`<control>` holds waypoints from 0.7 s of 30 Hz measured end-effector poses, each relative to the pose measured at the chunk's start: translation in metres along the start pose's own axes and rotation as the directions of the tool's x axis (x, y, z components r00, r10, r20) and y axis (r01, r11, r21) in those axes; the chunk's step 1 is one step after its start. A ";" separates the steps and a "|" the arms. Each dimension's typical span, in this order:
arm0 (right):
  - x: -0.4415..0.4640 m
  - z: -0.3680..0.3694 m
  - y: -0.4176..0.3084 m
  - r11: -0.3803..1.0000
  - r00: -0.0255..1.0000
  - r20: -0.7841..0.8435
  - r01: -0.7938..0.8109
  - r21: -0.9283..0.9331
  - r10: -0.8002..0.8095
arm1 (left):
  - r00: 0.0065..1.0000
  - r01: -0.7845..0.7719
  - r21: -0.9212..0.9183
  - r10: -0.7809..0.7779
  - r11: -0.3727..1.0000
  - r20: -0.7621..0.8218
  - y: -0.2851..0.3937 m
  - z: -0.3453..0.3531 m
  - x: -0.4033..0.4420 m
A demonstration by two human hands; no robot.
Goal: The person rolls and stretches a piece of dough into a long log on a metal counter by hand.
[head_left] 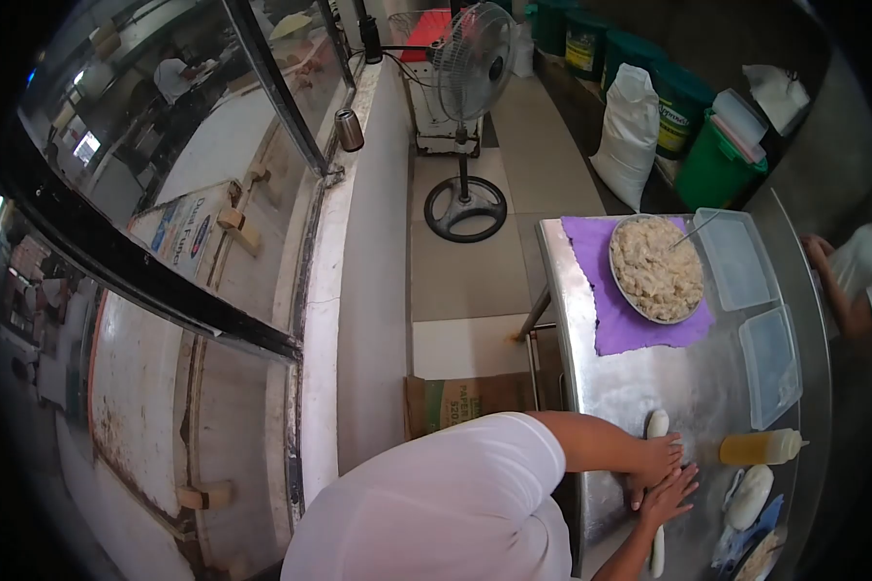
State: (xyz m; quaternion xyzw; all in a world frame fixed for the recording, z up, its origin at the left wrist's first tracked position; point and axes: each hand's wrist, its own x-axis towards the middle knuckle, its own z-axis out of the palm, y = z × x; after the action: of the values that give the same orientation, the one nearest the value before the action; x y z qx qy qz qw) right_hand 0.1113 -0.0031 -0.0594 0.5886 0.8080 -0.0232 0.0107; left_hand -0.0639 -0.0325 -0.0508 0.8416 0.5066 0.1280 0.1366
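Note:
A long rope of white dough (658, 424) lies on the steel table (610, 387). My left hand (655, 459) rests on it, palm down, its fingers stretched out. Close beside it, partly overlapping, my right hand (670, 495) also lies flat over the dough with fingers spread. Both ends of the rope show beyond my hands. To the right are a squeeze bottle (756, 447) of yellow liquid and a thicker piece of dough (749, 498).
A large bowl of pale chunky filling (657, 269) sits on a purple cloth (591, 290). Two clear plastic containers (736, 257) line the table's right side. A bowl (758, 560) stands lower right. A fan (467, 208) and white sack (628, 136) stand beyond. Another person's arm (843, 300) shows at right.

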 end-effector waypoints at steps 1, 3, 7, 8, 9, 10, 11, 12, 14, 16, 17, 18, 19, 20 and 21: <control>-0.001 0.005 0.005 0.999 0.999 0.000 0.045 -0.031 -0.045 | 0.996 0.000 0.060 -0.005 0.998 0.084 -0.001 -0.007 0.005; -0.012 0.003 0.009 0.994 0.996 0.003 0.087 -0.064 -0.087 | 0.986 -0.006 0.117 -0.013 0.993 0.168 -0.009 -0.012 -0.002; -0.048 -0.007 -0.011 0.990 0.987 0.125 0.108 -0.088 -0.097 | 0.999 -0.052 0.279 0.054 0.959 0.002 -0.024 -0.010 -0.052; -0.042 -0.009 -0.014 0.993 0.990 0.125 0.073 -0.088 -0.062 | 1.000 -0.023 0.251 0.020 0.968 0.015 -0.023 -0.010 -0.053; -0.037 -0.012 -0.016 0.995 0.992 0.127 0.040 -0.092 -0.028 | 1.000 0.009 0.220 -0.016 0.976 0.026 -0.018 -0.010 -0.054; -0.030 -0.015 -0.022 0.996 0.997 0.069 0.043 -0.074 -0.038 | 1.000 0.013 0.223 -0.018 0.975 0.022 -0.017 -0.014 -0.053; -0.023 -0.014 -0.025 0.996 0.997 0.063 0.048 -0.072 -0.043 | 0.999 0.022 0.223 -0.013 0.975 -0.045 -0.018 -0.017 -0.048; -0.020 -0.011 -0.025 0.990 0.993 0.031 0.119 -0.075 -0.117 | 0.994 0.026 0.215 -0.003 0.976 -0.109 -0.017 -0.017 -0.042; -0.028 -0.015 -0.025 0.976 0.976 -0.016 0.218 -0.030 -0.218 | 1.000 0.013 0.130 -0.011 0.991 -0.020 -0.042 0.004 -0.022; -0.048 -0.016 -0.022 0.961 0.961 -0.004 0.276 0.029 -0.276 | 0.985 0.004 0.038 0.003 0.999 -0.173 -0.054 0.011 -0.034; -0.055 -0.013 -0.017 0.938 0.941 0.001 0.336 0.088 -0.338 | 0.985 0.004 0.039 0.003 0.999 -0.171 -0.057 0.003 -0.045; -0.059 -0.001 -0.011 0.887 0.871 -0.211 0.460 0.033 -0.444 | 0.989 -0.043 0.037 0.048 0.998 -0.142 -0.057 -0.007 -0.052; -0.050 0.004 -0.001 0.888 0.872 -0.213 0.458 0.032 -0.441 | 0.989 -0.093 0.036 0.096 0.995 -0.114 -0.057 -0.017 -0.056; -0.038 0.005 0.009 0.866 0.875 -0.209 0.472 0.166 -0.436 | 0.988 -0.099 0.037 0.103 0.994 -0.115 -0.061 -0.021 -0.052; -0.034 0.001 0.012 0.828 0.879 -0.202 0.475 0.298 -0.432 | 0.995 -0.071 0.018 0.072 0.997 -0.075 -0.065 -0.022 -0.043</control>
State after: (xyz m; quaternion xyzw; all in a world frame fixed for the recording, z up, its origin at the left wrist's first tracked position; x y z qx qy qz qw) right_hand 0.1331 -0.0324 -0.0592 0.3727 0.9074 -0.1263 -0.1475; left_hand -0.1449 -0.0394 -0.0568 0.8547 0.4821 0.1607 0.1060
